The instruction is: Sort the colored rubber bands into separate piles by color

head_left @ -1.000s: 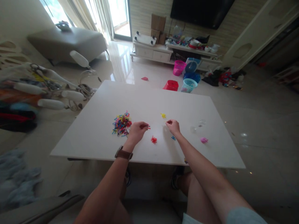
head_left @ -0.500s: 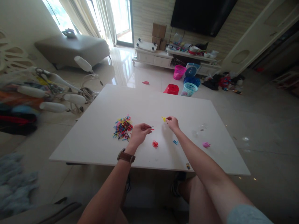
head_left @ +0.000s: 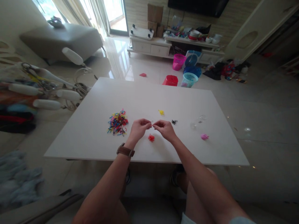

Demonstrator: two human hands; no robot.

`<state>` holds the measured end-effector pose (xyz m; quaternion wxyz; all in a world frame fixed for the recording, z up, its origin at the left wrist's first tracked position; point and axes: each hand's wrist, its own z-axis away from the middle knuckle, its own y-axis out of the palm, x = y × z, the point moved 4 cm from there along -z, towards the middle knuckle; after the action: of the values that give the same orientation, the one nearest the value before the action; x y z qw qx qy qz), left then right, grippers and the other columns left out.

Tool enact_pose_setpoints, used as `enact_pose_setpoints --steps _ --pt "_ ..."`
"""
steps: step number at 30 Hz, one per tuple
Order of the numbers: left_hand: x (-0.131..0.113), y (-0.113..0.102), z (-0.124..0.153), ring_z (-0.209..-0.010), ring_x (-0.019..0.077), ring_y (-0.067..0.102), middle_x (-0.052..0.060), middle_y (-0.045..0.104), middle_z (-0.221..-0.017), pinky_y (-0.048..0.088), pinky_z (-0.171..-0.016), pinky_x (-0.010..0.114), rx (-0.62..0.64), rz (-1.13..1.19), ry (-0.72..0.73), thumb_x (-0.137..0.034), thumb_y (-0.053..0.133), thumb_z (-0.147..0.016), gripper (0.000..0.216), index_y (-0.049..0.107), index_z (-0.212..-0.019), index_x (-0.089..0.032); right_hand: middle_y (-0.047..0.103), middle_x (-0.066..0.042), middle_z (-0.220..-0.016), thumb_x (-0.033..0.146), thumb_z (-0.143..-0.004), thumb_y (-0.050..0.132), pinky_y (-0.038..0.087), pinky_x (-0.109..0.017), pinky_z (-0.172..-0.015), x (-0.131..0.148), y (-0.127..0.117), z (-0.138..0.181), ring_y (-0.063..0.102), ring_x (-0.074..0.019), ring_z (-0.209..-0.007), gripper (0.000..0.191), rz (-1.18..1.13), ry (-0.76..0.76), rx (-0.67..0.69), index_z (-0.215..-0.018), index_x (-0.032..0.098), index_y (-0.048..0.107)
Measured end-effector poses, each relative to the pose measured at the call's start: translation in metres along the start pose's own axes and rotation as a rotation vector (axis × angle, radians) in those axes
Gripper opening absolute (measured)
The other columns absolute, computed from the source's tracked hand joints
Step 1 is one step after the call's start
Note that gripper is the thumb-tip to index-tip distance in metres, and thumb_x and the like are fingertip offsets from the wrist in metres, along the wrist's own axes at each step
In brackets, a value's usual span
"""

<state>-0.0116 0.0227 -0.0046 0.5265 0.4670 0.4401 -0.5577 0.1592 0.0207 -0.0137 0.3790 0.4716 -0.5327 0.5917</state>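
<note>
A white table (head_left: 98, 102) carries a mixed heap of small coloured bands (head_left: 117, 122) to the left of my hands. My left hand (head_left: 138, 128) and my right hand (head_left: 164, 128) meet at the table's middle, both pinched on one tiny band (head_left: 152, 124) held between their fingertips. Sorted little piles lie around them: red (head_left: 151, 137) just below the hands, yellow (head_left: 161, 112) behind, black (head_left: 174, 122) to the right, pink (head_left: 204, 136) further right. A brown watch sits on my left wrist.
A drying rack with clothes and white-handled things (head_left: 42, 93) stands left of the table. Beyond the far edge, a red bin (head_left: 170, 80) and baskets (head_left: 188, 80) sit on the floor before a low cabinet (head_left: 151, 48). My knees are under the near edge.
My right hand came back from the yellow pile to meet my left hand at the centre. A small black pile now shows at the right, and the blue piece near the red pile is hidden.
</note>
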Motion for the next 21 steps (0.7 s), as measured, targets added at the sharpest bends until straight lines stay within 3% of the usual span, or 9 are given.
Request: enact_pose_setpoints --steps 3,8,11,17,21 --pt "0.000 -0.008 -0.007 -0.072 0.0185 0.069 0.007 0.075 -0.073 0.053 -0.071 0.030 -0.058 -0.141 0.040 -0.030 0.076 -0.072 0.016 0.078 -0.079 -0.016 0.077 -0.003 -0.079 0.030 -0.081 0.072 0.052 -0.028 -0.072 -0.013 -0.006 -0.007 0.069 -0.0158 -0.074 0.012 0.156 0.027 0.057 -0.083 0.019 0.076" --pt "0.007 -0.010 -0.016 -0.072 0.0203 0.070 0.008 0.075 -0.072 0.053 -0.071 0.031 -0.078 -0.175 0.015 -0.035 0.073 -0.076 0.021 0.077 -0.081 -0.015 0.074 -0.001 -0.073 0.021 -0.079 0.072 0.047 -0.024 -0.066 -0.038 0.011 -0.008 0.065 -0.0133 -0.068 0.008 0.294 0.080 0.374 -0.082 0.019 0.079" --pt "0.007 -0.008 -0.018 -0.072 0.0209 0.071 0.008 0.075 -0.072 0.053 -0.070 0.030 -0.071 -0.193 0.014 -0.036 0.072 -0.077 0.021 0.077 -0.081 -0.016 0.072 0.001 -0.070 0.015 -0.076 0.074 0.044 -0.022 -0.061 -0.047 0.020 -0.003 0.062 -0.0114 -0.064 0.009 0.335 0.095 0.473 -0.081 0.020 0.080" --pt "0.007 -0.005 -0.017 -0.069 0.0186 0.068 0.007 0.074 -0.070 0.050 -0.067 0.028 -0.044 -0.214 0.034 -0.037 0.071 -0.078 0.024 0.078 -0.082 -0.014 0.071 0.000 -0.071 0.017 -0.078 0.077 0.046 -0.024 -0.065 -0.041 0.004 -0.004 0.062 -0.0119 -0.064 0.011 0.438 0.030 0.338 -0.088 0.019 0.078" --pt "0.011 0.003 -0.018 -0.069 0.0176 0.067 0.007 0.074 -0.070 0.049 -0.067 0.028 0.005 -0.234 0.018 -0.038 0.069 -0.078 0.027 0.079 -0.084 -0.014 0.076 -0.002 -0.082 0.023 -0.081 0.075 0.053 -0.028 -0.074 -0.030 -0.016 -0.010 0.069 -0.0150 -0.074 0.017 0.258 0.012 0.128 -0.097 0.020 0.076"
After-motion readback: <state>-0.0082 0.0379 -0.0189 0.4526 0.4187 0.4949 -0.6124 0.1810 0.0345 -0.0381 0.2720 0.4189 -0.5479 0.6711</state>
